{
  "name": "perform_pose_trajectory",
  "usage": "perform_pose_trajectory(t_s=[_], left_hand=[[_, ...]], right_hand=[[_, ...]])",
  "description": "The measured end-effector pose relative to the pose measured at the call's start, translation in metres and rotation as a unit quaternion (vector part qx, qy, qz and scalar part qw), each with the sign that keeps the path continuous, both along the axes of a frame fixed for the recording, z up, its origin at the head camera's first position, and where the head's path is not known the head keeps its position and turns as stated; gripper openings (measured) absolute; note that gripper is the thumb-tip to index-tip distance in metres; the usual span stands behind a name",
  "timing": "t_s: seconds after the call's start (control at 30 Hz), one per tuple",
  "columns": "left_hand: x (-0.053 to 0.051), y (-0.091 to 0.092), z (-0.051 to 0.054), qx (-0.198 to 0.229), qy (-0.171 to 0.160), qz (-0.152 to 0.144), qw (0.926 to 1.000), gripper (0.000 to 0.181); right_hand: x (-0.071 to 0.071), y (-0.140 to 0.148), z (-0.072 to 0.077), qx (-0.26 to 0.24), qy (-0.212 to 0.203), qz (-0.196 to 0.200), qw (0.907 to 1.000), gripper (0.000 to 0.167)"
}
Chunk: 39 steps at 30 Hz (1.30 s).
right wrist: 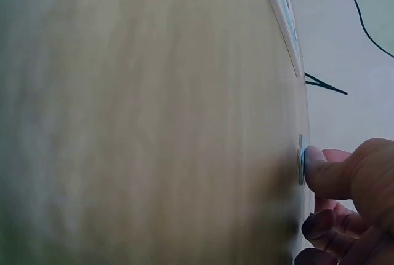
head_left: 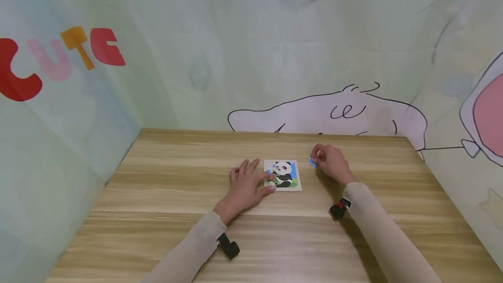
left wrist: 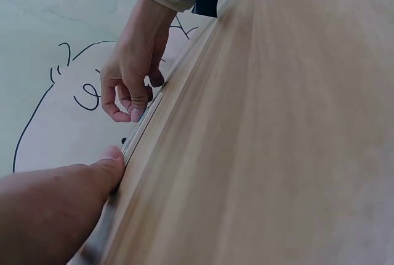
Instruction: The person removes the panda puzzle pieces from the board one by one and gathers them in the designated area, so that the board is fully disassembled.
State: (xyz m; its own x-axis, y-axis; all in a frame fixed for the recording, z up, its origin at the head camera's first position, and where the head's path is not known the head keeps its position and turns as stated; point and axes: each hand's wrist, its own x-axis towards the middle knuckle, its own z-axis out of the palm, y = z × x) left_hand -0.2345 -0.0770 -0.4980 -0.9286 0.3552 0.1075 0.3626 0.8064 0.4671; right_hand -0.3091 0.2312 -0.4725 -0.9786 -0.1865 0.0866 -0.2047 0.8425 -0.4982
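Note:
A square panda jigsaw puzzle (head_left: 284,180) with a pale border lies flat on the wooden table. My left hand (head_left: 246,187) rests at its left side, fingers spread, with the index finger and thumb reaching onto the board. Part of the picture's left side is hidden under those fingers. To the right of the board, my right hand (head_left: 332,160) pinches a small blue puzzle piece (head_left: 312,162) between thumb and fingertips. In the right wrist view the thin piece (right wrist: 301,159) shows edge-on beside the thumb, close to the tabletop.
The wood-grained table (head_left: 165,174) runs back to a printed fabric backdrop (head_left: 177,56). Coloured letters mark the left fabric, and a cartoon outline (head_left: 326,112) rises behind the table's far edge. Both wrists carry small black cameras.

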Motion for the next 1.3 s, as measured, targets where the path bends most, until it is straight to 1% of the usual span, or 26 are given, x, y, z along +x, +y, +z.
perform_pose_trajectory(t_s=[0.07, 0.17, 0.23, 0.3, 0.4, 0.5, 0.57, 0.63, 0.73, 0.97, 1.2, 1.3], left_hand=[[0.000, 0.000, 0.000, 0.003, -0.002, 0.001, 1.0000, 0.045], [0.000, 0.000, 0.001, 0.007, -0.003, 0.000, 1.0000, 0.045], [0.000, 0.000, 0.001, 0.008, -0.006, 0.000, 1.0000, 0.045], [0.000, -0.001, 0.001, 0.008, -0.007, 0.000, 0.9999, 0.045], [0.000, -0.001, 0.001, 0.005, -0.008, 0.001, 1.0000, 0.045], [-0.001, -0.001, 0.002, 0.003, -0.007, 0.000, 1.0000, 0.046], [-0.001, -0.001, 0.002, 0.002, -0.008, 0.000, 1.0000, 0.046], [0.000, -0.001, 0.002, 0.003, -0.010, -0.001, 0.9999, 0.046], [0.000, -0.001, 0.003, 0.001, -0.011, -0.002, 0.9999, 0.046], [0.001, -0.002, 0.002, 0.002, -0.009, -0.001, 1.0000, 0.045], [0.001, -0.001, 0.001, 0.010, -0.009, -0.006, 0.9999, 0.045], [0.000, -0.002, 0.001, 0.008, -0.006, -0.004, 0.9999, 0.045]], right_hand=[[0.003, -0.004, 0.002, -0.004, 0.006, -0.002, 1.0000, 0.007], [0.009, -0.013, 0.004, -0.009, 0.018, 0.005, 0.9998, 0.008], [0.013, -0.021, 0.006, -0.011, 0.026, 0.020, 0.9994, 0.014], [0.016, -0.031, 0.006, -0.011, 0.028, 0.045, 0.9986, 0.020], [0.018, -0.045, 0.007, -0.008, 0.009, 0.088, 0.9961, 0.030], [0.019, -0.055, 0.008, 0.005, -0.023, 0.127, 0.9916, 0.043], [0.019, -0.061, 0.009, 0.024, -0.038, 0.147, 0.9881, 0.050], [0.019, -0.065, 0.009, 0.037, -0.043, 0.160, 0.9855, 0.054], [0.018, -0.070, 0.008, 0.053, -0.044, 0.163, 0.9843, 0.055], [0.015, -0.078, 0.013, 0.058, -0.039, 0.166, 0.9837, 0.048], [0.011, -0.081, 0.016, 0.032, -0.053, 0.155, 0.9859, 0.047], [0.012, -0.081, 0.015, 0.007, -0.054, 0.150, 0.9872, 0.040]])
